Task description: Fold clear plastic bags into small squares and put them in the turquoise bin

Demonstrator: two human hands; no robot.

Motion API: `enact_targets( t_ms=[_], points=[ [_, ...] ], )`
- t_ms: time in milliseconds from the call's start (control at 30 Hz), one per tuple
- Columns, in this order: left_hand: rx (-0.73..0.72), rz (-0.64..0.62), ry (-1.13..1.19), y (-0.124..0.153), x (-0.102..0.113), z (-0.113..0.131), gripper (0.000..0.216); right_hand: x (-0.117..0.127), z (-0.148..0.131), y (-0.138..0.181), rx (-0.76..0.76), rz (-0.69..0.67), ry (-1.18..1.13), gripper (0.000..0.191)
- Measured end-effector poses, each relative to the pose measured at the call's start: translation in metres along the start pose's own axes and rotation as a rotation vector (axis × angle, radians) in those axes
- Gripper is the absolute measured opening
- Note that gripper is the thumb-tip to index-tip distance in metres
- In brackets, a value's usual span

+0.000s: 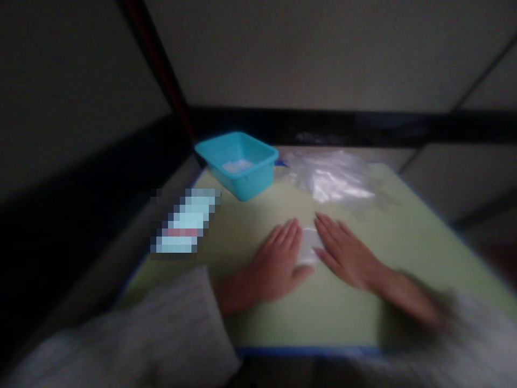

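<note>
Both of my hands lie flat on a small white, partly see-through piece (309, 245) that looks like a plastic bag or sheet, on the yellow-green tabletop (315, 318). My left hand (278, 264) covers its left side, with fingers stretched out and thumb pointing right. On its right side rests my right hand (345, 253), palm down, fingers extended and thumb apart. Only the middle of the white piece shows between the hands; its side edges are hidden under them. Neither hand is closed around anything.
A turquoise plastic basin (254, 183) with something white inside stands at the back left. To its right lies a heap of clear plastic bags (339, 180). A pixelated light rectangle (186, 223) is at the table's left edge. Walls stand behind and to the left.
</note>
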State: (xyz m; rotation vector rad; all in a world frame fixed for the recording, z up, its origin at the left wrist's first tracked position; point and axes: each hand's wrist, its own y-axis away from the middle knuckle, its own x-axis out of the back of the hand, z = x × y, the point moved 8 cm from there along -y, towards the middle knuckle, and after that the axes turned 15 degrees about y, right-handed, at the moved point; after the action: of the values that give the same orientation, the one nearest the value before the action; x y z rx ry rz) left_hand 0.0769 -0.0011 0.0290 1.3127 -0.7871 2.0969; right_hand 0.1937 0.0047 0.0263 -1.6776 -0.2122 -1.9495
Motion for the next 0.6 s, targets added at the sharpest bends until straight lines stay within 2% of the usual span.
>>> enact_targets(
  t_ms=[200, 300, 400, 467, 600],
  points=[
    [0.008, -0.001, -0.008, 0.007, 0.005, -0.013, 0.068, -0.002, 0.004, 0.002, -0.027, -0.028, -0.006, 0.063],
    [0.002, -0.009, 0.020, 0.010, 0.006, -0.021, 0.070, 0.000, 0.010, 0.002, -0.027, -0.049, -0.090, 0.061],
    [0.016, -0.032, 0.080, 0.010, 0.007, -0.030, 0.080, 0.003, 0.026, -0.002, -0.063, -0.068, -0.339, 0.053],
    [0.022, -0.043, 0.128, 0.008, 0.008, -0.034, 0.087, 0.006, 0.043, -0.005, -0.147, -0.037, -0.579, 0.045],
    [-0.009, -0.027, 0.213, 0.005, 0.016, -0.033, 0.084, 0.002, 0.065, -0.009, -0.300, -0.006, -0.888, 0.034]
  ],
)
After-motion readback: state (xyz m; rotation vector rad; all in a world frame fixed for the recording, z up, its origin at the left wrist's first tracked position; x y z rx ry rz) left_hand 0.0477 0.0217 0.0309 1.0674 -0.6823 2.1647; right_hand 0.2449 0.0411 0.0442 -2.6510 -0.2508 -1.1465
